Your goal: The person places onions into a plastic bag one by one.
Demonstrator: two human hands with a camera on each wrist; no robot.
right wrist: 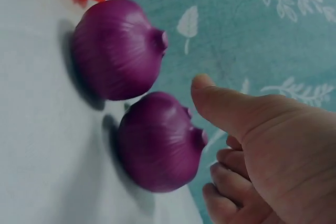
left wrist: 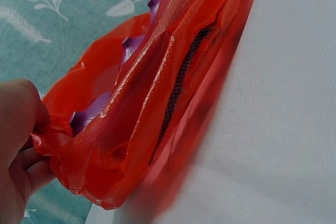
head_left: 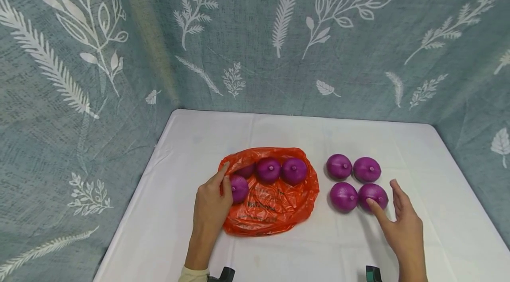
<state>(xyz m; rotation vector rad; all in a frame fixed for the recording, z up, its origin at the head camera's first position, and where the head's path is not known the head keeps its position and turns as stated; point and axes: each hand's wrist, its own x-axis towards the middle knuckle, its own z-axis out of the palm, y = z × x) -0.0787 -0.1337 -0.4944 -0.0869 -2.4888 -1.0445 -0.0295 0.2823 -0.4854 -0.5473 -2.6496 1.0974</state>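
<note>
An orange-red plastic bag [head_left: 275, 211] lies with its mouth spread wide, holding several purple onions [head_left: 268, 170]. My left hand [head_left: 214, 204] pinches the bag's left rim; in the left wrist view, thumb and fingers [left wrist: 37, 174] have gathered plastic between them. To the right of the bag, several more onions stand in a tight two-by-two group. My right hand [head_left: 404, 226] hovers at the nearest right onion [head_left: 373, 198], thumb and fingers spread apart with nothing held. In the right wrist view the thumb [right wrist: 220, 100] is beside that onion [right wrist: 160, 142], with a gap between them.
White cloth covers the table [head_left: 358, 251]. Behind it and at both sides hangs a blue-green curtain [head_left: 255, 74] with white leaf prints. The other loose onions, such as the back left one [head_left: 339, 166], sit close together near the bag's right edge.
</note>
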